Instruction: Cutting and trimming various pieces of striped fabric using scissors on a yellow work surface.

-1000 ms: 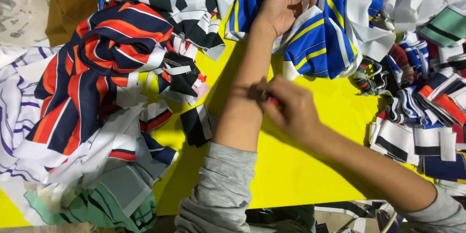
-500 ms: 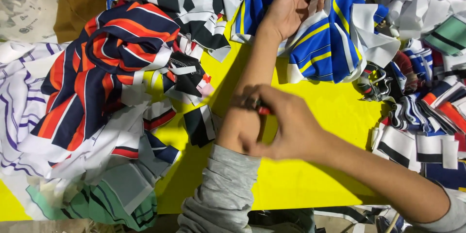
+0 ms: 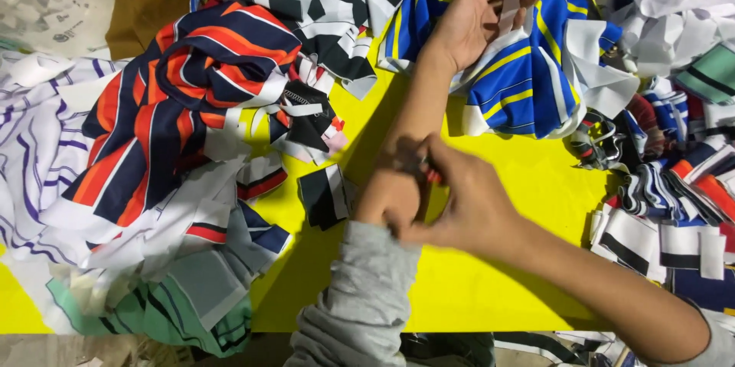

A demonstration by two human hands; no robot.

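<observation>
The left hand (image 3: 482, 19) is laid flat, fingers spread wide, on a blue cotton garment with yellow and white stripes (image 3: 521, 76) at the far side of the yellow desk (image 3: 490, 290); a pale strip lies between its fingers. The right hand (image 3: 467, 202) is pressed against the left forearm, fingers pinched narrow on a small red-tipped object (image 3: 433, 176), its kind not discernible. A navy, orange and white striped garment (image 3: 176, 99) lies well to the left.
</observation>
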